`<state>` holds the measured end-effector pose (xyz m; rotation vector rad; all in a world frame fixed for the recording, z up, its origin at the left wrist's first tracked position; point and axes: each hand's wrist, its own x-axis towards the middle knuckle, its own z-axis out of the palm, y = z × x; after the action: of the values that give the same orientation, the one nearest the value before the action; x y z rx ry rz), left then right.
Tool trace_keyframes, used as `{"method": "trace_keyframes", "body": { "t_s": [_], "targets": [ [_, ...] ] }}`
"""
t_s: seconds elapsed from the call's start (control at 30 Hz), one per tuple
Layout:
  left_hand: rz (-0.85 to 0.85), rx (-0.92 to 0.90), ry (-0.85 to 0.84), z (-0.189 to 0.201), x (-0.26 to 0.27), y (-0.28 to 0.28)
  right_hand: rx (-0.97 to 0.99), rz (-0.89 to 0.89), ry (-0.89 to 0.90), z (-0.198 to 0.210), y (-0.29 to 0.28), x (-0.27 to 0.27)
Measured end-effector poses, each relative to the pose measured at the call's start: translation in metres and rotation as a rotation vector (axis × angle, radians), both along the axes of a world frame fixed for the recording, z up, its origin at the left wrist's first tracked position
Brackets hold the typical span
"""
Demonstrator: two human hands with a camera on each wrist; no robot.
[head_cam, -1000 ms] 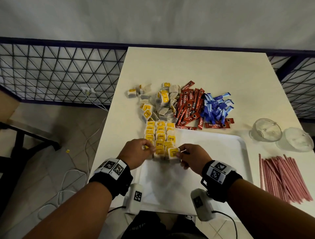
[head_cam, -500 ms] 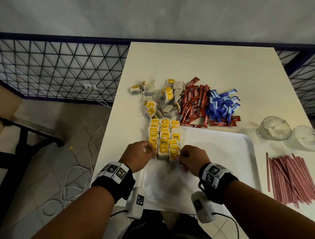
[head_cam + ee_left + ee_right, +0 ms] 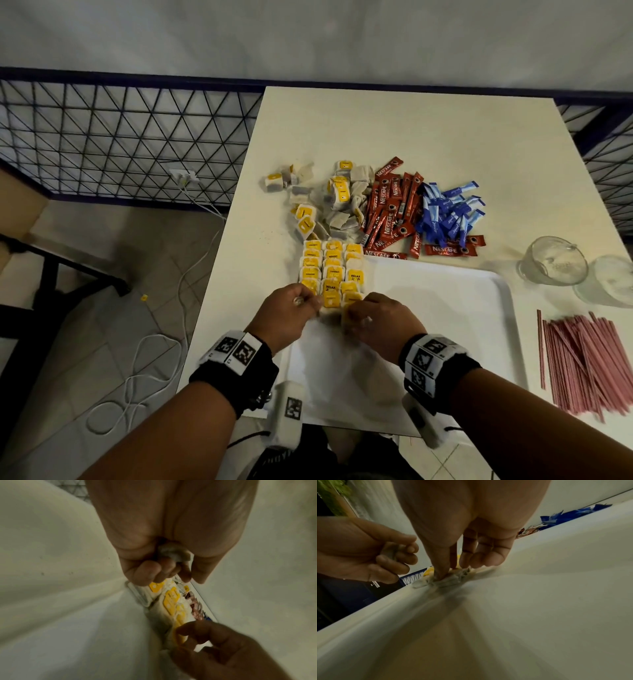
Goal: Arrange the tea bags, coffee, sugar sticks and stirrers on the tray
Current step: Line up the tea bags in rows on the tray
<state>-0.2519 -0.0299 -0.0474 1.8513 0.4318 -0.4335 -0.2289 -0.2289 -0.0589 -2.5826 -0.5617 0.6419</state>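
Three neat columns of yellow-tagged tea bags [image 3: 332, 270] lie at the far-left corner of the white tray [image 3: 445, 342]. At their near end my right hand [image 3: 356, 317] pinches a tea bag [image 3: 447, 580] between thumb and fingers and holds it down on the tray floor. Just to its left, my left hand [image 3: 310, 305] is curled round a spare tea bag [image 3: 173, 553] in its palm. Beyond the tray lie loose tea bags [image 3: 329, 205], red coffee sticks [image 3: 390, 212] and blue sugar sticks [image 3: 448, 212]. Pink stirrers [image 3: 589, 359] lie right of the tray.
Two clear glass cups [image 3: 551, 260] [image 3: 609, 281] stand at the table's right edge beyond the stirrers. The table's left edge runs close to the tray, with floor and a white cable [image 3: 137, 377] below. A mesh railing [image 3: 120, 144] stands behind.
My right hand has shifted slightly left and lowered its tea bag onto the near end of the right column. The left hand has stayed beside the columns, still curled.
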Motion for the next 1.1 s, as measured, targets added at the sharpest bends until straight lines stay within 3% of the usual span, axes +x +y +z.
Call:
{"method": "trace_keyframes", "body": {
  "t_s": [0.07,0.13,0.2,0.3,0.43,0.6,0.77,0.93,1.0,1.1],
  "targets": [
    [0.233,-0.459,0.137,0.008,0.001,-0.006,0.08,-0.06,-0.011,0.007,0.001,0.002],
    [0.395,-0.795,0.256,0.019,0.002,-0.007,0.182,-0.105,-0.036,0.018,0.003,0.007],
    [0.455,-0.968,0.291,0.025,0.004,-0.007,0.28,-0.099,-0.1,0.03,0.008,0.013],
    [0.452,-1.037,0.268,0.029,0.005,-0.008,0.368,-0.043,-0.161,0.047,0.017,0.017],
    [0.409,-0.996,0.228,0.038,0.009,-0.017,0.397,-0.002,-0.159,0.055,0.027,0.016],
    [0.291,-0.892,0.152,0.047,0.011,-0.027,0.336,-0.115,-0.156,0.053,0.029,0.023],
    [0.247,-0.808,0.114,0.051,0.015,-0.029,0.261,-0.014,-0.173,0.053,0.023,0.028],
    [0.189,-0.792,0.111,0.048,0.013,-0.022,0.395,-0.047,-0.093,0.06,0.02,0.03],
    [0.067,-0.663,0.063,0.047,0.009,-0.017,0.483,-0.115,-0.033,0.065,0.019,0.032],
    [-0.056,-0.19,-0.221,0.039,0.008,-0.012,0.56,-0.19,0.026,0.071,0.02,0.035]
  ]
}}
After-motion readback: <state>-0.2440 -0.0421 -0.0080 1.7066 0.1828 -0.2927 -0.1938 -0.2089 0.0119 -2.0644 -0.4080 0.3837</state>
